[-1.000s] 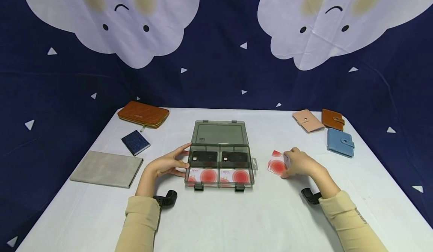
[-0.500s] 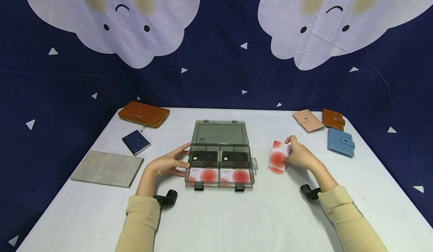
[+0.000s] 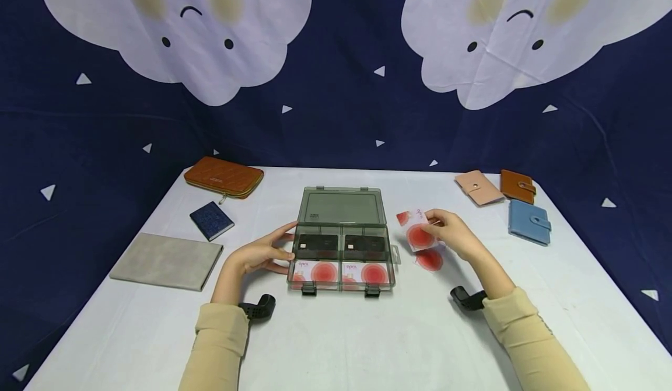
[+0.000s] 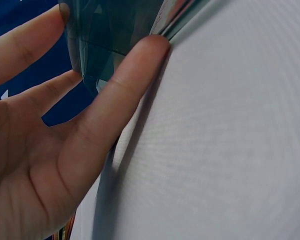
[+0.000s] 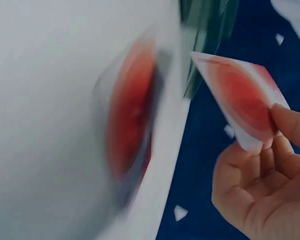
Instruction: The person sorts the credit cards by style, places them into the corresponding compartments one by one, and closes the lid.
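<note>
- Head view: my right hand pinches a white card with a red circle by its edge, lifted off the white table just right of the grey plastic case.
- My right wrist view shows the thumb and fingertips closed on that card's corner, the card tilted.
- Another red-circle card lies flat on the table under my right hand.
- My left hand is relaxed, straight fingers touching the case's left wall; it holds nothing.
- The case stands open, lid back, with two black cards in the rear compartments and two red-circle cards in the front ones.
- Far right lie pink, brown and blue wallets.
</note>
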{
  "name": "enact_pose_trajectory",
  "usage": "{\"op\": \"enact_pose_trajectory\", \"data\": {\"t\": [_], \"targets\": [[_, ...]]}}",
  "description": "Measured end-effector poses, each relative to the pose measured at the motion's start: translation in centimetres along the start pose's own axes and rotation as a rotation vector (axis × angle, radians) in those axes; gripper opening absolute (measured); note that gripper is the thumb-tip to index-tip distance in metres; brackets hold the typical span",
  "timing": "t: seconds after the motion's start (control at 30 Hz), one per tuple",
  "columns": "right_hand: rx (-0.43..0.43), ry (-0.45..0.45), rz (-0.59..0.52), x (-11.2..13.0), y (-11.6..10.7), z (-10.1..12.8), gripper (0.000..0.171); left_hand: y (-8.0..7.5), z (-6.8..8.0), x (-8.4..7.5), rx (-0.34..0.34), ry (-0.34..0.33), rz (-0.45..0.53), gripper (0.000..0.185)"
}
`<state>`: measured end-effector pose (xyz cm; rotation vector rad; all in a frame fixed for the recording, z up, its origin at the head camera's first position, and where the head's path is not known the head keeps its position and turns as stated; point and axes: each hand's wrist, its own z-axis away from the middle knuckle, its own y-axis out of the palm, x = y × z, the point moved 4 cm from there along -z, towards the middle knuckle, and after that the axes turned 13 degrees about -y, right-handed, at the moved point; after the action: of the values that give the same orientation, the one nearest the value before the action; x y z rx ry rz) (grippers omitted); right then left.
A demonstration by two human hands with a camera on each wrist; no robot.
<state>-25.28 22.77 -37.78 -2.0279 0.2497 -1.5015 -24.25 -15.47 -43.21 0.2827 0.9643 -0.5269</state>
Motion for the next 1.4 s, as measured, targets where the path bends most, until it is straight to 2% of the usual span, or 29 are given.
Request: {"op": "enact_pose_trajectory", "data": {"t": [0.17, 0.43, 0.57, 0.7, 0.97, 1.1, 1.27, 1.4], "targets": [[-0.01, -0.065, -0.052, 2.0, 2.2, -0.6, 0.027, -0.1, 0.0, 0.0, -0.008, -0.001, 0.002, 0.085], [0.12, -0.147, -0.037, 5.1, 6.8, -1.0, 0.021, 0.0, 0.1, 0.0, 0.008, 0.016, -0.007, 0.086], [0.195, -0.23, -0.005, 6.4, 9.0, -1.1, 0.022, 0.0, 0.0, 0.0, 0.01, 0.018, -0.011, 0.086], [0.241, -0.302, 0.055, 7.3, 11.1, -1.2, 0.024, 0.0, 0.0, 0.0, 0.006, 0.012, -0.005, 0.086], [0.299, -0.32, 0.149, 8.2, 14.0, -1.1, 0.019, 0.1, 0.1, -0.1, 0.002, 0.014, -0.01, 0.086], [0.345, -0.337, 0.199, 8.3, 14.8, -1.0, 0.024, 0.1, 0.1, -0.1, 0.008, 0.016, -0.011, 0.086], [0.424, -0.334, 0.35, 8.3, 15.5, -0.9, 0.028, 0.1, 0.0, -0.1, 0.01, 0.01, -0.007, 0.086], [0.487, -0.327, 0.414, 8.2, 15.8, -0.9, 0.034, 0.1, -0.1, 0.0, 0.007, 0.007, -0.005, 0.086]]}}
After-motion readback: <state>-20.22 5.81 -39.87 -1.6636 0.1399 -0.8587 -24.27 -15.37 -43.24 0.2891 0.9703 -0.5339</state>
